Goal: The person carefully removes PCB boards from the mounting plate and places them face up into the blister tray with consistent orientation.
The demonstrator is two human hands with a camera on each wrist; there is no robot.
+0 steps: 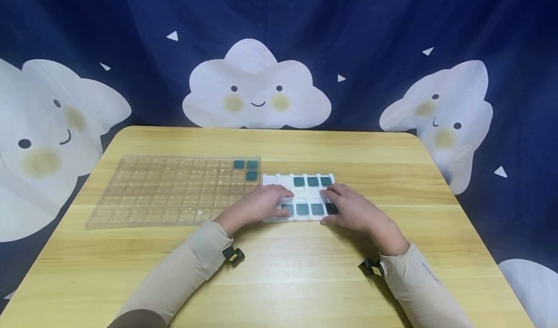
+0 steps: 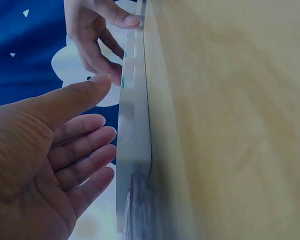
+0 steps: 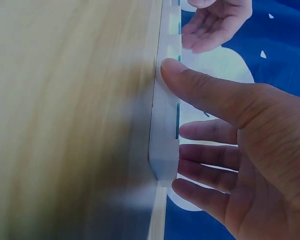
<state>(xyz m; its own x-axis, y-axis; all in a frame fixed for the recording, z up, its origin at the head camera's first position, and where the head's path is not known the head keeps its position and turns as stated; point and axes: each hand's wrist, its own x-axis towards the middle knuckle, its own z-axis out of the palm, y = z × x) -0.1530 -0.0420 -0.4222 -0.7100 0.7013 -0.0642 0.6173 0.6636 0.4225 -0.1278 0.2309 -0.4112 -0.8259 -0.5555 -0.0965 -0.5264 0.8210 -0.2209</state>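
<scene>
A white tray (image 1: 310,193) lies on the table, with two rows of small green square chips (image 1: 312,181) in its pockets. Over its left end is my left hand (image 1: 259,203), thumb and fingers extended and nothing gripped; in the left wrist view the fingertips come close to the tray's side. My right hand (image 1: 355,209) is at the right end. In the right wrist view its thumb (image 3: 205,90) touches the tray's long side, while the nearly straight fingers reach the upper edge. This hand partly covers a darker square (image 1: 331,208) in the corner pocket.
A large clear plastic tray (image 1: 170,202) with many pockets lies left of the white one, its right edge right beside it. Several green chips (image 1: 252,164) sit in its far right corner. A dark blue curtain (image 1: 296,8) with clouds hangs behind the wooden table (image 1: 296,279).
</scene>
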